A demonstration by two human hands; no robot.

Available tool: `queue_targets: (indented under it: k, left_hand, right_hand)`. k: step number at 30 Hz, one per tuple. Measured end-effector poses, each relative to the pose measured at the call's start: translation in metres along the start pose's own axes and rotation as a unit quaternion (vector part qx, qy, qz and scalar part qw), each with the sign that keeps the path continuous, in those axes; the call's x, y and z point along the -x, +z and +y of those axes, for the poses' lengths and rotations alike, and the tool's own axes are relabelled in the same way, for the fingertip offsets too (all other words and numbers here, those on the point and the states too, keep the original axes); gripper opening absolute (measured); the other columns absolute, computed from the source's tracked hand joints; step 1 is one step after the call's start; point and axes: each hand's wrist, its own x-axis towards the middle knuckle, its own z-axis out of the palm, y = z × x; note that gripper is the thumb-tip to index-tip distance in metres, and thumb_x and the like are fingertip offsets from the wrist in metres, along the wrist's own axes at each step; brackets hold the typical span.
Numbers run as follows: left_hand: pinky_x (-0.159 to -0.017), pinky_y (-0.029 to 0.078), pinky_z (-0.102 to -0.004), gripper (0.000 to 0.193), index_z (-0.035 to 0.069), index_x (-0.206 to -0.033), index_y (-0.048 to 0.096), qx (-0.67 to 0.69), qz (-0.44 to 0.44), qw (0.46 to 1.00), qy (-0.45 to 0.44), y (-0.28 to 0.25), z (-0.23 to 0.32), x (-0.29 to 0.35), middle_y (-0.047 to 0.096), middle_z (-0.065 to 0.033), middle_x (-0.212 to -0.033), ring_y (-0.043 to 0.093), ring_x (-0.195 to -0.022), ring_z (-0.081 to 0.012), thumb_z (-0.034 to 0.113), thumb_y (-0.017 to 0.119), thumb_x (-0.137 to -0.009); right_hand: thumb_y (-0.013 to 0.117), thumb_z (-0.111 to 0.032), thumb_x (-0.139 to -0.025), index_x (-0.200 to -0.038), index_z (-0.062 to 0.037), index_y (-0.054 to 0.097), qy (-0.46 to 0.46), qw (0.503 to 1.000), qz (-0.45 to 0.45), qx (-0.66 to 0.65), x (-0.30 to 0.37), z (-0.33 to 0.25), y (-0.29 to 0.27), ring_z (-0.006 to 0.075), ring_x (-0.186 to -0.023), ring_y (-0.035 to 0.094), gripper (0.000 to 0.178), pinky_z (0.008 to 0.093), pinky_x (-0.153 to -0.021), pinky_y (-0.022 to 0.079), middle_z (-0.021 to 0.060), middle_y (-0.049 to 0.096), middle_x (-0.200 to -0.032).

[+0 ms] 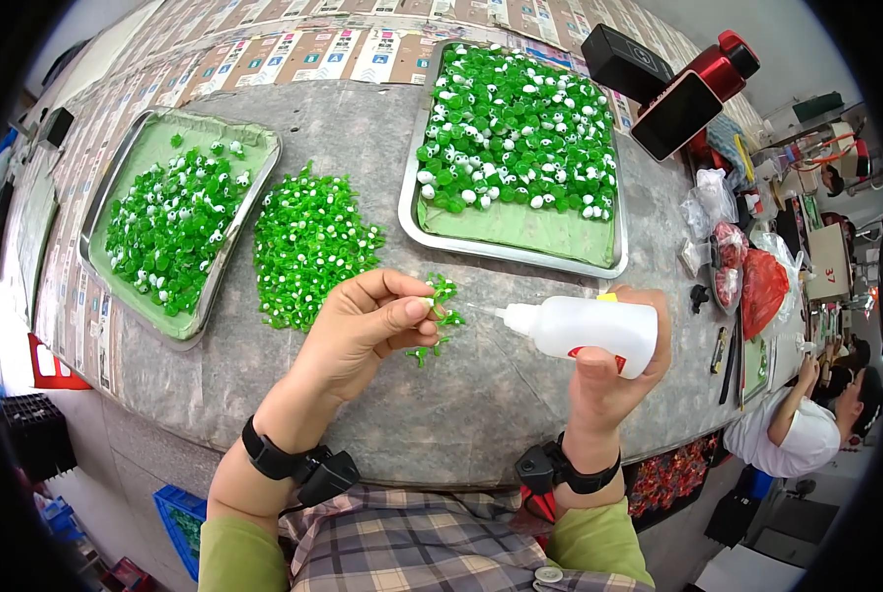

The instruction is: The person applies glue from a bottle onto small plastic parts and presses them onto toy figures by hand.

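My left hand (353, 326) is closed in a pinch on a small green plastic piece (432, 303) with a white spot, mostly covered by the fingertips. Wrapped round a white squeeze bottle (591, 330) are the fingers and thumb of my right hand (607, 390). The bottle lies tilted nearly level, and its thin nozzle (491, 312) points left at the pinched piece, a short gap away. Several loose green pieces (443, 286) lie on the table just beyond and below my left fingertips. A heap of like pieces (313, 242) spreads to the left of them.
A metal tray (94, 261) of green and white parts stands at the left. Another, fuller tray (520, 259) stands at the far middle. A phone (676, 115), a black box (626, 61) and plastic bags (762, 291) are at the right. Another person (787, 429) sits farther right.
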Motion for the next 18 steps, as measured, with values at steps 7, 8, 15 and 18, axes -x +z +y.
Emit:
queue_targets:
  k: [7, 8, 15, 18]
  left_hand:
    - [-0.060, 0.049, -0.0227, 0.011, 0.003, -0.084, 0.054, 0.005, -0.010, 1.000, 0.002, 0.0002, -0.0003, 0.0002, 0.059, -0.0054, -0.074, 0.058, -0.066, -0.0118, 0.009, 0.057, -0.076]
    - [-0.060, 0.049, -0.0227, 0.011, 0.003, -0.084, 0.054, 0.005, -0.010, 1.000, 0.003, 0.0004, -0.0002, 0.0002, 0.059, -0.0054, -0.074, 0.058, -0.066, -0.0118, 0.009, 0.057, -0.076]
    - [-0.060, 0.049, -0.0230, 0.010, 0.003, -0.084, 0.054, 0.006, -0.012, 1.000, 0.003, -0.0001, 0.0002, 0.0006, 0.059, -0.0056, -0.074, 0.058, -0.066, -0.0117, 0.009, 0.057, -0.076]
    - [-0.060, 0.049, -0.0235, 0.010, 0.003, -0.083, 0.054, 0.003, -0.011, 1.000, 0.001, 0.0008, 0.0006, 0.0005, 0.059, -0.0058, -0.074, 0.057, -0.065, -0.0119, 0.010, 0.057, -0.076]
  right_hand:
    - [0.074, -0.028, -0.059, -0.079, -0.0027, 0.049, -0.001, 0.997, -0.064, 0.044, 0.0010, -0.0054, 0.0025, 0.0085, -0.059, 0.049, 0.041, 0.0196, -0.050, 0.038, 0.0028, 0.050, -0.072]
    - [0.074, -0.028, -0.059, -0.079, -0.0023, 0.049, -0.011, 0.995, -0.078, 0.065, 0.0010, -0.0052, 0.0019, 0.0091, -0.060, 0.050, 0.041, 0.0199, -0.051, 0.039, 0.0035, 0.051, -0.072]
    - [0.074, -0.026, -0.059, -0.079, -0.0016, 0.049, -0.029, 0.994, -0.079, 0.062, 0.0008, -0.0033, 0.0042, 0.0095, -0.061, 0.051, 0.040, 0.0208, -0.051, 0.040, 0.0037, 0.051, -0.071]
    - [0.074, -0.026, -0.060, -0.081, -0.0017, 0.049, 0.006, 0.996, -0.074, 0.054, 0.0018, -0.0045, 0.0056, 0.0099, -0.061, 0.050, 0.041, 0.0212, -0.052, 0.040, 0.0037, 0.050, -0.072]
